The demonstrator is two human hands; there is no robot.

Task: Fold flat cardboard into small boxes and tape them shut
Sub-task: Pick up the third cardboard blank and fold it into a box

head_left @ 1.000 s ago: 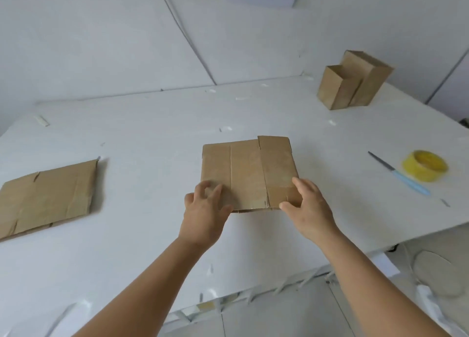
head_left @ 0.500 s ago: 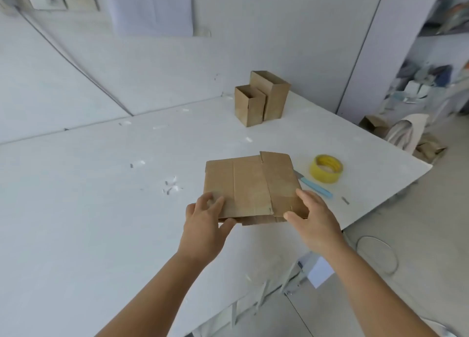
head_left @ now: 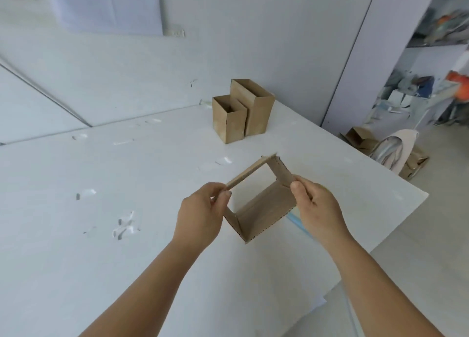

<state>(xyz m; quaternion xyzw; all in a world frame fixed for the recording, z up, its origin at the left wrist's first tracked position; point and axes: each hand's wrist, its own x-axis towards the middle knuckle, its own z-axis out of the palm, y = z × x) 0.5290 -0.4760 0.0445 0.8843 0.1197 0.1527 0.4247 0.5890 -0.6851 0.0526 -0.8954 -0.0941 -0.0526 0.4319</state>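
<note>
Head view is showing both hands lifted above the white table (head_left: 76, 235), working one piece of cardboard (head_left: 264, 209) that is being opened into a square sleeve, seen end-on so daylight is passing through its middle. Left hand (head_left: 200, 217) is pinching the sleeve's corner at nine o'clock, thumb and fingers curled round the edge; right hand (head_left: 319, 209) is pinching the opposite corner at three o'clock in the same way. Gripping two opposite corners is probably letting the person press inward so the creases are giving way and the walls are squaring up. The sleeve is hanging clear of the table, not resting on it, which is leaving room for the lower corner at six o'clock to swing out.

At twelve o'clock from the hands, near the wall, two finished open-topped boxes (head_left: 243, 113) are standing upright and touching, seemingly parked away from the working space. A pale blue strip (head_left: 295, 222) is peeking out below the right wrist at four o'clock; what it is cannot be told. Bits of tape residue (head_left: 124, 227) are dotting the table at nine o'clock. As a judgement, flap folding and taping are still waiting.
</note>
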